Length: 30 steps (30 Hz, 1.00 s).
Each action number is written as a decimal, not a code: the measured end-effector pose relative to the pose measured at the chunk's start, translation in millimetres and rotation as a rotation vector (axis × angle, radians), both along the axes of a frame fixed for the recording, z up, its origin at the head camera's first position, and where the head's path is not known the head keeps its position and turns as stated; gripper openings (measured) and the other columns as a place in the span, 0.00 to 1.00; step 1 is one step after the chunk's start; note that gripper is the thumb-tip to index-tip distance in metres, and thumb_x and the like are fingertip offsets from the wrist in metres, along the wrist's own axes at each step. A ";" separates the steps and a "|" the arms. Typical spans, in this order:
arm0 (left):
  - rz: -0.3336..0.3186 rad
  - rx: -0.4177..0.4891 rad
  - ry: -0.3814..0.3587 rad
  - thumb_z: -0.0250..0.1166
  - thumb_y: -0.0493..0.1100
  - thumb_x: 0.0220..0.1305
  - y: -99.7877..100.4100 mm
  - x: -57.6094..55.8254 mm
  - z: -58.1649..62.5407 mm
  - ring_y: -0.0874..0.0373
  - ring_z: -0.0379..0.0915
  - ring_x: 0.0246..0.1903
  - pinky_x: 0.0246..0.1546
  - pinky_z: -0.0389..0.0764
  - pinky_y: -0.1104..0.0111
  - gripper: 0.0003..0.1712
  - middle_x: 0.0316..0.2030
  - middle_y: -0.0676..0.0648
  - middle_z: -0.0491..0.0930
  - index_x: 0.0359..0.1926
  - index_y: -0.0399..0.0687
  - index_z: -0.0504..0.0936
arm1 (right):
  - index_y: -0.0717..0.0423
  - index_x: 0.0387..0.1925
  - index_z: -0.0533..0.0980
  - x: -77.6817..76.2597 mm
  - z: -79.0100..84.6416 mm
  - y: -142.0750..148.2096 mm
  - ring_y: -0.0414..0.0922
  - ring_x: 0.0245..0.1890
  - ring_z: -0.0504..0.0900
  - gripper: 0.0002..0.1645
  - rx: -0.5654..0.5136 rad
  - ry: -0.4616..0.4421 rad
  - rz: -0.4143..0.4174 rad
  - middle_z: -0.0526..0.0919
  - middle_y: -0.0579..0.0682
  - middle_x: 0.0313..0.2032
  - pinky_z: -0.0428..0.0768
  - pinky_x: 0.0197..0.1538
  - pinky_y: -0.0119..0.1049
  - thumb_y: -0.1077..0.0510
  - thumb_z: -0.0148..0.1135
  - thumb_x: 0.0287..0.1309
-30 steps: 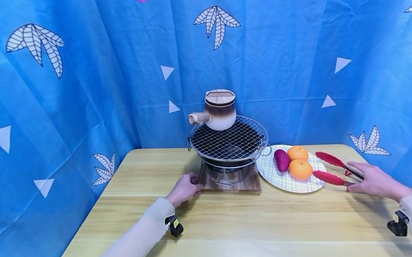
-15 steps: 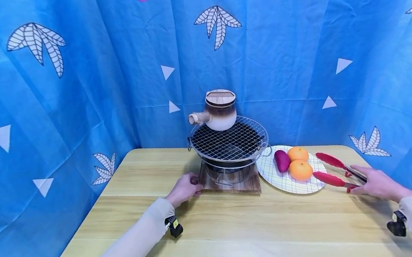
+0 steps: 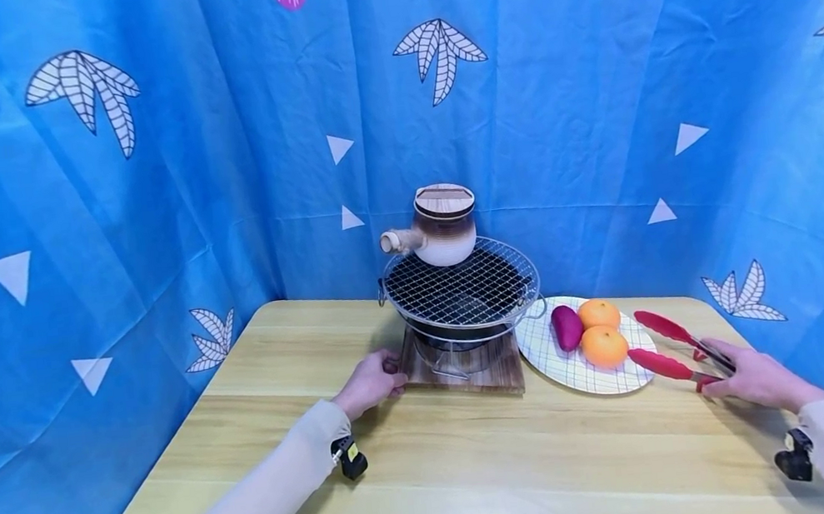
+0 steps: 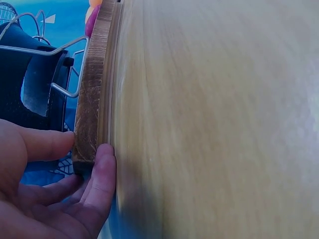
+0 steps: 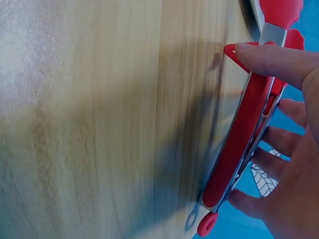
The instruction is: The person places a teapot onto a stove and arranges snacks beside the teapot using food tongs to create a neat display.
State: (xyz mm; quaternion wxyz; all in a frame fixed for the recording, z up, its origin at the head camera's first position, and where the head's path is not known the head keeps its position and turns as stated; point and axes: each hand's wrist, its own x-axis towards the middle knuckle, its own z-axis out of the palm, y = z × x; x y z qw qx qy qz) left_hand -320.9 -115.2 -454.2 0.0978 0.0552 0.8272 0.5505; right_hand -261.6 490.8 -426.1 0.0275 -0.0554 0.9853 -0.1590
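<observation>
Overall, I have a blue curtain behind and to the left of the tabletop. On the far half stands a round tabletop grill, its mesh level. To its right, I see a checked plate. Under the grill is a wooden base, presumably fitted to shield the tabletop from heat.

At right, I locate the tongs, their two red heads spread toward the plate; the spread would suit gripping from two sides. On the far part of the mesh, a lidded clay pot stands upright, handle leftward, which leaves the near mesh uncovered.

The left hand grasps the near-left corner of the base between thumb and fingers, probably to steady the grill. The right hand grasps the tongs, thumb on one arm, fingers on the other, an arrangement that should control their spread. On the plate rest two oranges and, left of them, a purple oblong item.

Only the right wrist view gives me the tongs' red end loop; only the head view gives me the pot.
</observation>
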 end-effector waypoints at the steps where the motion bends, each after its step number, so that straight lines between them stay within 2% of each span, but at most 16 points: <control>1: 0.000 -0.001 0.003 0.65 0.29 0.62 0.1 0.2 -0.3 0.52 0.82 0.32 0.37 0.87 0.64 0.27 0.42 0.38 0.81 0.62 0.29 0.70 | 0.70 0.72 0.56 0.4 0.0 0.3 0.75 0.51 0.71 0.61 0.002 0.002 0.002 0.67 0.82 0.60 0.74 0.44 0.72 0.42 0.76 0.49; 12: 0.000 -0.009 0.002 0.65 0.30 0.62 -0.7 -1.2 -1.5 0.53 0.82 0.32 0.37 0.87 0.65 0.27 0.41 0.38 0.81 0.62 0.29 0.71 | 0.72 0.72 0.53 0.5 0.9 5.1 0.80 0.56 0.66 0.63 -0.002 -0.038 -0.015 0.62 0.85 0.62 0.70 0.48 0.76 0.40 0.75 0.50; 17: -0.002 -0.005 0.005 0.65 0.30 0.61 -1.3 -2.5 -1.7 0.52 0.82 0.32 0.36 0.87 0.65 0.27 0.42 0.38 0.81 0.61 0.29 0.70 | 0.76 0.71 0.54 2.4 3.0 4.7 0.77 0.54 0.69 0.63 0.009 -0.040 -0.025 0.63 0.85 0.60 0.73 0.47 0.73 0.39 0.74 0.51; 23: 0.000 -0.002 0.002 0.65 0.29 0.61 -0.4 -2.7 -0.1 0.53 0.82 0.31 0.36 0.87 0.65 0.28 0.41 0.37 0.81 0.62 0.28 0.70 | 0.78 0.70 0.55 6.0 5.2 4.5 0.70 0.49 0.74 0.63 0.004 -0.012 -0.023 0.67 0.85 0.58 0.76 0.44 0.64 0.38 0.74 0.51; 25: 0.001 -0.001 -0.002 0.65 0.29 0.61 -0.3 -2.9 0.2 0.53 0.82 0.31 0.36 0.87 0.65 0.28 0.42 0.37 0.81 0.62 0.28 0.70 | 0.77 0.70 0.55 7.0 6.0 4.4 0.65 0.45 0.76 0.64 -0.001 -0.005 -0.018 0.70 0.83 0.57 0.77 0.41 0.57 0.38 0.75 0.50; 27: 0.000 -0.004 -0.002 0.65 0.29 0.61 -0.2 -3.1 0.2 0.53 0.82 0.31 0.36 0.87 0.65 0.28 0.42 0.38 0.81 0.62 0.29 0.70 | 0.76 0.71 0.56 8.2 7.3 3.7 0.59 0.40 0.76 0.63 -0.012 -0.002 -0.013 0.76 0.78 0.51 0.76 0.38 0.49 0.38 0.75 0.50; 30: 0.003 -0.001 -0.008 0.65 0.29 0.61 0.0 -3.3 0.0 0.53 0.82 0.31 0.36 0.87 0.65 0.28 0.42 0.38 0.81 0.62 0.29 0.70 | 0.71 0.71 0.58 9.5 9.4 1.3 0.49 0.32 0.72 0.61 -0.036 -0.002 -0.009 0.80 0.63 0.38 0.69 0.33 0.38 0.39 0.76 0.49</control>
